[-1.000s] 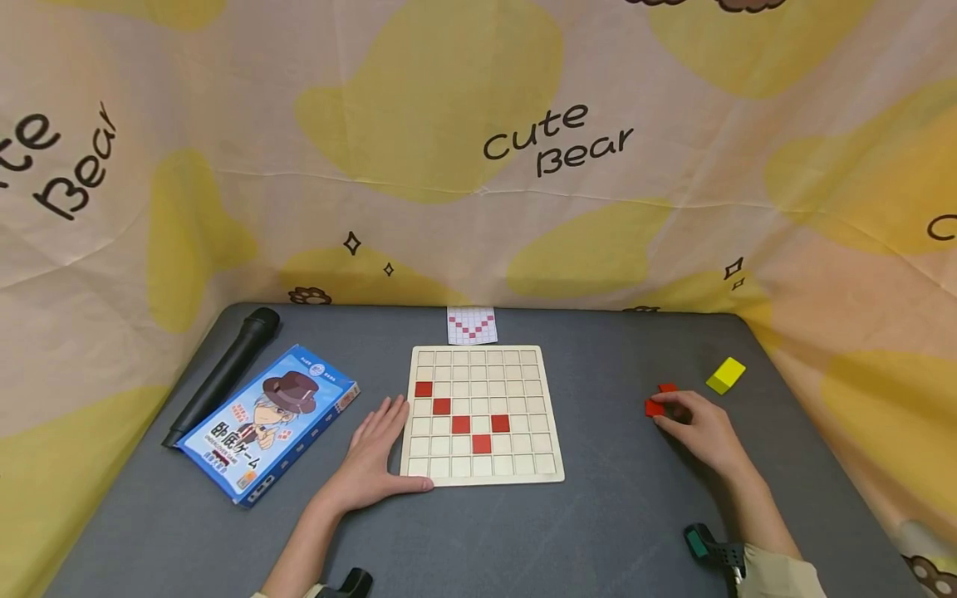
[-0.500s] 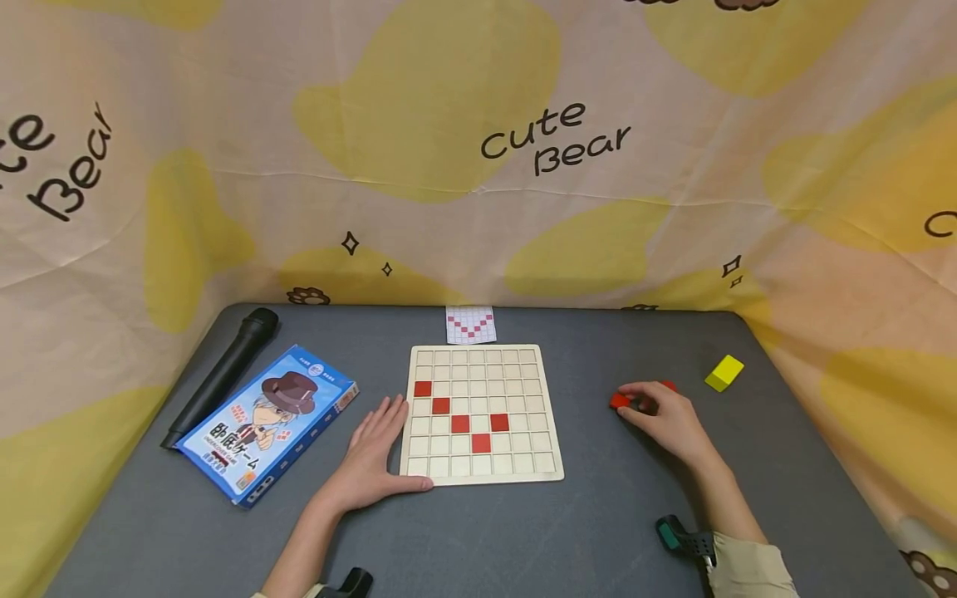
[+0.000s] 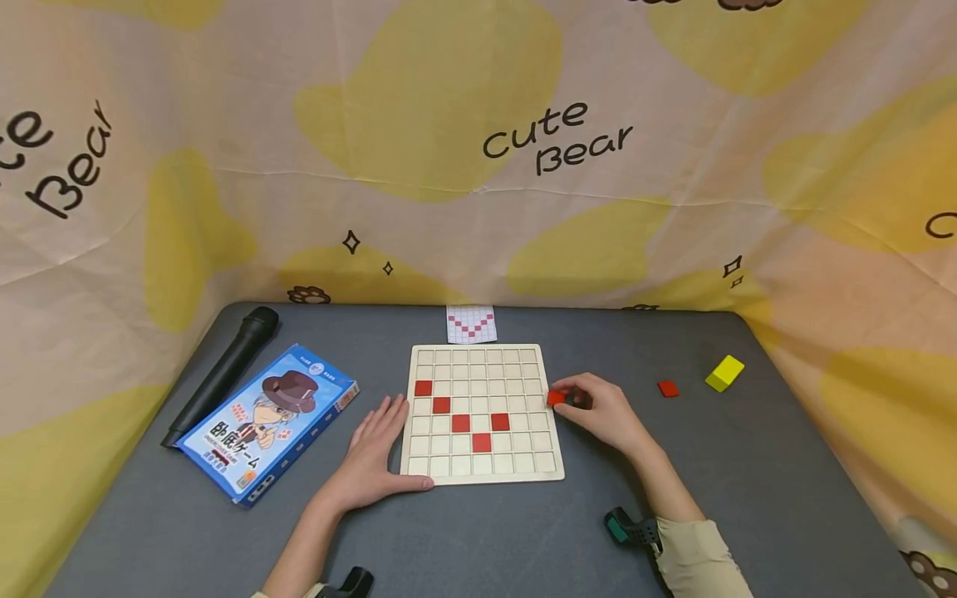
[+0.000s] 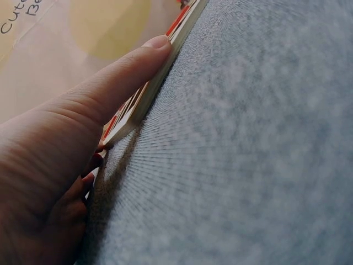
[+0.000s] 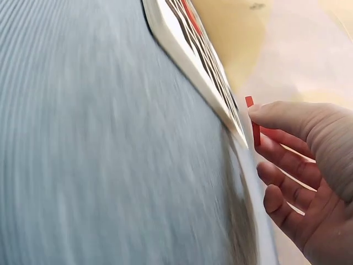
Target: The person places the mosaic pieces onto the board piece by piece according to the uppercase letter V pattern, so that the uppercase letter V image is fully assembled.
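Observation:
My right hand (image 3: 601,409) pinches a small red square tile (image 3: 556,398) between thumb and fingers, at the right edge of the cream grid board (image 3: 523,471). In the right wrist view the tile (image 5: 256,133) stands on edge between the thumb and fingertips. Several red tiles sit in the board's cells, among them one tile (image 3: 482,443) low in the middle. My left hand (image 3: 371,465) rests with fingers spread against the board's left side, its thumb along the near left corner. The left wrist view shows that thumb (image 4: 124,74) lying against the board's edge.
A loose red tile (image 3: 669,389) and a yellow block (image 3: 724,374) lie on the right of the grey table (image 3: 478,540). Behind the board is a small pattern card (image 3: 472,324). On the left lie a blue box (image 3: 269,423) and a black microphone (image 3: 224,374).
My right hand has carried the red tile leftward from beside the other loose tile to the board's right edge, uncovering that loose tile. The left hand stays in place.

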`<state>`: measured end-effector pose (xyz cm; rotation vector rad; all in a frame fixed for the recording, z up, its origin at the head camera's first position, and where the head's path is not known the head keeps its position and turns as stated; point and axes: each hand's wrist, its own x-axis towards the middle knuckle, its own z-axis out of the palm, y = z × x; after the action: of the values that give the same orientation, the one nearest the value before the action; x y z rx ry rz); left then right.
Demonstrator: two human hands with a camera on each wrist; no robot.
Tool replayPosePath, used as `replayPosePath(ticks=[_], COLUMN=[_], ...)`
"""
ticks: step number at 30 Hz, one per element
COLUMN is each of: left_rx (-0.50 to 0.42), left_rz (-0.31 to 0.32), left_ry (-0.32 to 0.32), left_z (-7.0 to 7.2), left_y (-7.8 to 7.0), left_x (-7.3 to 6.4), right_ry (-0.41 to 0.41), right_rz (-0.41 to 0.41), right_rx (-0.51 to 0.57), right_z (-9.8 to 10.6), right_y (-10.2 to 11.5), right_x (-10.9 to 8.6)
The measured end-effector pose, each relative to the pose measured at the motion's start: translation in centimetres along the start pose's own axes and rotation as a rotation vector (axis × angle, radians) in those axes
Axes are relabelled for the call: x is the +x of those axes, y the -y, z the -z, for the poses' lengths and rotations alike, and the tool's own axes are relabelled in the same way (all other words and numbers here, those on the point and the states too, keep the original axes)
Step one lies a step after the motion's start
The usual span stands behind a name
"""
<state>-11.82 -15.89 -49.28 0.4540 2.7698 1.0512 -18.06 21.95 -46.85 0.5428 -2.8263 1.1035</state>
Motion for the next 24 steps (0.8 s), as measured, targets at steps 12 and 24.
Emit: replayPosePath(ticks=[12,24], left_rx=[0.012,0.010], left_rz=[-0.006,-0.008], left_ry=[-0.005,-0.003], left_z=[0.0,-0.1], left_y=[0.2,0.1], left_x=[0.0,0.0], right_ry=[0.099,0.118], right_rz=[0.103,0.117], right_rx=[0.058,0.035], right_z=[-2.9,-3.5], right_y=[2.5,2.9], right_x=[2.1,2.4])
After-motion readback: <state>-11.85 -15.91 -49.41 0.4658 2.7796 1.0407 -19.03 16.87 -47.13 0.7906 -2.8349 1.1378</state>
